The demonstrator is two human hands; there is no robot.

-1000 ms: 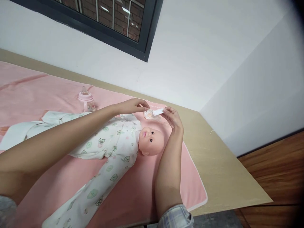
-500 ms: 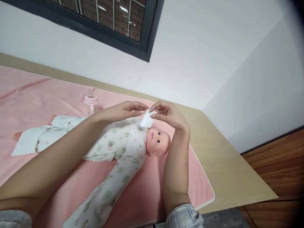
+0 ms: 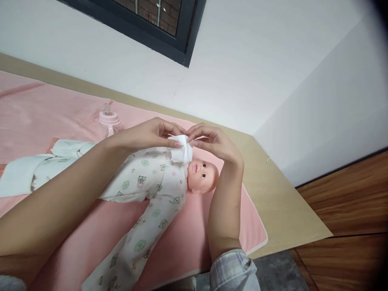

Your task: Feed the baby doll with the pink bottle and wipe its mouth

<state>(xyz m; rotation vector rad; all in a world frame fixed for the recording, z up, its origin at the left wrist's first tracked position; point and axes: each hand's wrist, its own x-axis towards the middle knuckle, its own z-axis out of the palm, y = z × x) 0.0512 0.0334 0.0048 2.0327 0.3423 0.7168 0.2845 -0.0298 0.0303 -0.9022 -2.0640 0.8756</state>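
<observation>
A baby doll (image 3: pixel 202 176) lies on its back, dressed in a white outfit printed with green and pink figures (image 3: pixel 142 173). Just above its chin and chest, a small folded white cloth (image 3: pixel 183 152) is held up between my two hands. My left hand (image 3: pixel 163 133) pinches its left side, the thumb lying across the front. At the right edge, my right hand (image 3: pixel 209 139) grips the cloth between thumb and fingers. Both sets of fingertips nearly meet at the top, and some fingers are hidden behind the cloth. The doll's near sleeve (image 3: pixel 139 238) stretches toward me.
A pink blanket (image 3: pixel 254 226) lies under the doll on a beige tabletop (image 3: pixel 281 206). Behind my left forearm stands a pink-capped baby bottle (image 3: pixel 109 118). A white wall (image 3: pixel 230 72) with a dark window frame (image 3: pixel 182 52) rises behind; wooden panels (image 3: pixel 348 190) are at right.
My left hand has closed on the white cloth, its thumb now over the front. The cloth has shifted slightly left and turned more toward me. The camera view has moved a little.
</observation>
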